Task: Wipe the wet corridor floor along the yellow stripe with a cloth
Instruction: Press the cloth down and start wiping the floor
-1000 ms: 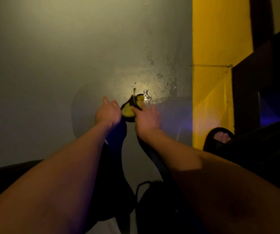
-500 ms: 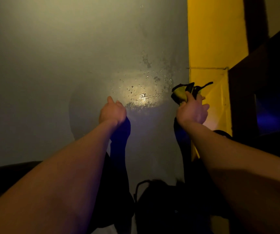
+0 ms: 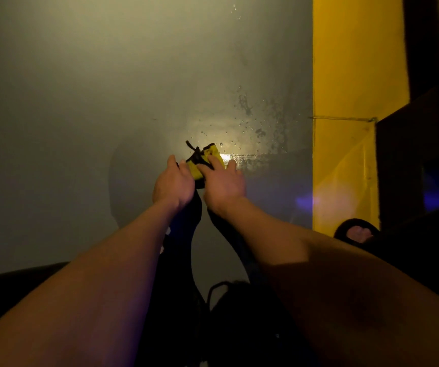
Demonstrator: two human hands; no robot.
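Right hand (image 3: 222, 185) has its fingers laid flat on the yellow cloth (image 3: 207, 161), pressing it to the floor (image 3: 81, 115). Left hand (image 3: 173, 185) touches the cloth's left edge, fingers loosely extended; can't tell if it grips. Cloth sits at the near edge of the wet patch (image 3: 252, 133), well left of the stripe (image 3: 345, 88). Risks: bunched cloth has a small contact area, likely to smear droplets rather than lift them; loose black ties could drag water back; wet floor is slippery under a sandal (image 3: 356, 231).
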